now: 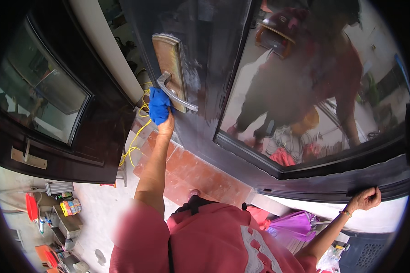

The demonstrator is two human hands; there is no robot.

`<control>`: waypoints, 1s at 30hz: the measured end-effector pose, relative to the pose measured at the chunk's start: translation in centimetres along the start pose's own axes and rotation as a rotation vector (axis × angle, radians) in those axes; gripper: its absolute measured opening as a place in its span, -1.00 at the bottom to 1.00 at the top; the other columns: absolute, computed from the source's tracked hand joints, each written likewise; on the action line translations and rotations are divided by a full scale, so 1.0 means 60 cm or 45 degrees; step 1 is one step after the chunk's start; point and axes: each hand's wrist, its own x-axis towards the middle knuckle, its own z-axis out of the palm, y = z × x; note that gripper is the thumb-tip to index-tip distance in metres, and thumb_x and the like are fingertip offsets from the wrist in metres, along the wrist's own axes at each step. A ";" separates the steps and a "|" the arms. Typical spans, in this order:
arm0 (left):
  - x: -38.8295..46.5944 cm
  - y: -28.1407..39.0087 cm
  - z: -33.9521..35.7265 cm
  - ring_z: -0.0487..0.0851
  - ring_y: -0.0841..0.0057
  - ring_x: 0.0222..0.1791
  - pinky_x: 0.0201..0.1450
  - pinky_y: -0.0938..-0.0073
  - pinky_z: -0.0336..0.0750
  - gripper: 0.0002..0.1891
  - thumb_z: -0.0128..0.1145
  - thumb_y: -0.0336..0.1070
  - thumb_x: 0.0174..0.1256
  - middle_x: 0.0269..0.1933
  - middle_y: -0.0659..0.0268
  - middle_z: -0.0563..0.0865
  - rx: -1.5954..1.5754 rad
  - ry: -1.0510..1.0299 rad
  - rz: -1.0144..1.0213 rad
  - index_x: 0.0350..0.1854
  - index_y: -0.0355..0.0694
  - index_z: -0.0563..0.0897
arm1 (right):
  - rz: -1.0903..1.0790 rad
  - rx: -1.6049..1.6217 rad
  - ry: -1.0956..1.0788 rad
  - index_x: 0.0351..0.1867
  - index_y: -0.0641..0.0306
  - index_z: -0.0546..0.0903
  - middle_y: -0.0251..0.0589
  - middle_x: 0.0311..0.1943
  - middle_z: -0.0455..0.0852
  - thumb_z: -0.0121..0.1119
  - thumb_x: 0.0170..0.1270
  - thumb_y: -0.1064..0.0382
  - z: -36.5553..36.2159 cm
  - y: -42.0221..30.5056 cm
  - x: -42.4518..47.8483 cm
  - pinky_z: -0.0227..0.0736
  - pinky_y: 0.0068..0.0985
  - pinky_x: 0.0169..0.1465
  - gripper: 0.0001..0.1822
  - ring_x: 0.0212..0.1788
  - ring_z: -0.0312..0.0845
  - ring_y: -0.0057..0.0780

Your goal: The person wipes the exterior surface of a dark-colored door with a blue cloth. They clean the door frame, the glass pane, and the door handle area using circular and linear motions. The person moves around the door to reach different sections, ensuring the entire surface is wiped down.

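Note:
My left hand (166,125) grips a crumpled blue cloth (159,105) against the dark door (205,136), just below its metal lever handle (177,94). The cloth covers most of my fingers. Behind the lever is a worn, brass-coloured handle plate (169,65); pale smears mark the door around it. Well to the right, my right hand (365,199) is curled at the door's near edge, fingers bent over it. A large glass pane (294,102) in this door reflects a person and objects in the room.
A second dark door (102,143) with a glass pane stands at left. Yellow cord (136,136) lies by the doorway, near reddish floor tiles (191,167). A purple umbrella (294,225) is at lower right. Boxes and a red dustpan-like object (31,206) sit at lower left.

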 end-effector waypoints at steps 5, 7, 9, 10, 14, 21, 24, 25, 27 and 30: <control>-0.096 0.076 -0.076 0.64 0.19 -0.39 -0.33 0.23 0.51 -0.91 0.10 -0.54 0.08 -0.37 0.14 0.67 0.140 -0.292 0.007 -0.43 -0.24 0.65 | -0.025 0.027 0.001 -0.21 0.30 0.66 -0.22 -0.27 0.63 0.16 0.30 0.43 0.003 -0.007 0.003 0.44 -0.50 -0.16 -0.91 -0.24 0.49 -0.40; -0.116 0.125 -0.086 0.62 0.23 -0.37 -0.27 0.33 0.51 -0.90 0.15 -0.57 0.07 -0.38 0.15 0.65 -0.121 -0.244 -0.103 -0.43 -0.24 0.64 | -0.061 0.065 0.005 -0.20 0.30 0.66 -0.22 -0.27 0.63 0.16 0.30 0.44 0.007 -0.006 0.000 0.44 -0.51 -0.16 -0.90 -0.24 0.49 -0.40; -0.095 0.209 -0.114 0.61 0.33 -0.35 -0.22 0.43 0.50 -0.89 0.13 -0.61 0.13 -0.36 0.22 0.65 -0.320 -0.234 -0.113 -0.38 -0.25 0.62 | -0.035 0.092 -0.001 -0.19 0.30 0.65 -0.22 -0.26 0.63 0.16 0.30 0.45 0.005 -0.007 -0.004 0.44 -0.51 -0.15 -0.90 -0.23 0.50 -0.40; -0.082 0.252 -0.130 0.61 0.36 -0.33 -0.20 0.45 0.50 -0.88 0.11 -0.62 0.15 -0.34 0.23 0.65 -0.389 -0.219 -0.164 -0.35 -0.26 0.62 | -0.023 0.106 0.004 -0.19 0.30 0.65 -0.22 -0.26 0.63 0.16 0.30 0.45 0.007 -0.010 -0.003 0.44 -0.51 -0.15 -0.89 -0.22 0.50 -0.40; -0.023 0.358 -0.203 0.60 0.50 -0.12 -0.04 0.50 0.47 -0.80 0.04 -0.60 0.29 -0.10 0.25 0.64 -0.481 -0.305 -0.104 -0.07 -0.32 0.57 | -0.020 0.125 0.007 -0.20 0.30 0.61 -0.26 -0.26 0.65 0.16 0.30 0.46 0.003 -0.026 0.000 0.43 -0.47 -0.06 -0.91 -0.18 0.52 -0.37; 0.173 0.487 -0.140 0.60 0.14 -0.01 0.13 0.27 0.43 -0.60 0.07 -0.05 0.40 -0.02 0.04 0.66 -0.007 0.044 -0.008 0.06 -0.27 0.55 | -0.021 0.123 0.020 -0.20 0.32 0.62 -0.25 -0.25 0.65 0.17 0.28 0.48 -0.001 -0.023 0.002 0.47 -0.49 -0.08 -0.90 -0.19 0.53 -0.38; 0.130 0.489 -0.097 0.51 -0.04 0.12 0.26 0.17 0.32 -0.44 0.04 0.09 0.35 0.10 -0.03 0.60 0.485 0.181 0.411 0.12 -0.37 0.52 | -0.003 0.181 0.037 -0.21 0.33 0.62 -0.24 -0.24 0.64 0.17 0.27 0.52 0.008 -0.029 -0.004 0.48 -0.50 -0.06 -0.90 -0.17 0.54 -0.38; 0.114 0.478 -0.084 0.49 -0.04 0.14 0.27 0.17 0.30 -0.43 0.04 0.09 0.35 0.11 -0.03 0.59 0.423 0.219 0.482 0.13 -0.37 0.50 | 0.005 0.199 0.036 -0.20 0.33 0.62 -0.24 -0.24 0.64 0.16 0.27 0.52 0.008 -0.029 -0.006 0.48 -0.49 -0.06 -0.89 -0.18 0.54 -0.38; 0.101 0.468 -0.069 0.47 -0.04 0.16 0.29 0.17 0.28 -0.40 0.05 0.10 0.34 0.13 -0.04 0.57 0.375 0.160 0.425 0.16 -0.37 0.48 | 0.000 0.215 0.046 -0.20 0.34 0.62 -0.24 -0.25 0.64 0.17 0.27 0.51 0.011 -0.031 -0.004 0.48 -0.49 -0.07 -0.89 -0.18 0.54 -0.37; 0.099 0.458 -0.051 0.43 -0.03 0.20 0.32 0.18 0.24 -0.37 0.06 0.12 0.33 0.17 -0.05 0.54 0.344 0.076 0.356 0.19 -0.38 0.44 | -0.003 0.201 0.062 -0.20 0.33 0.63 -0.24 -0.25 0.65 0.17 0.28 0.51 0.007 -0.033 -0.004 0.46 -0.49 -0.09 -0.90 -0.19 0.54 -0.37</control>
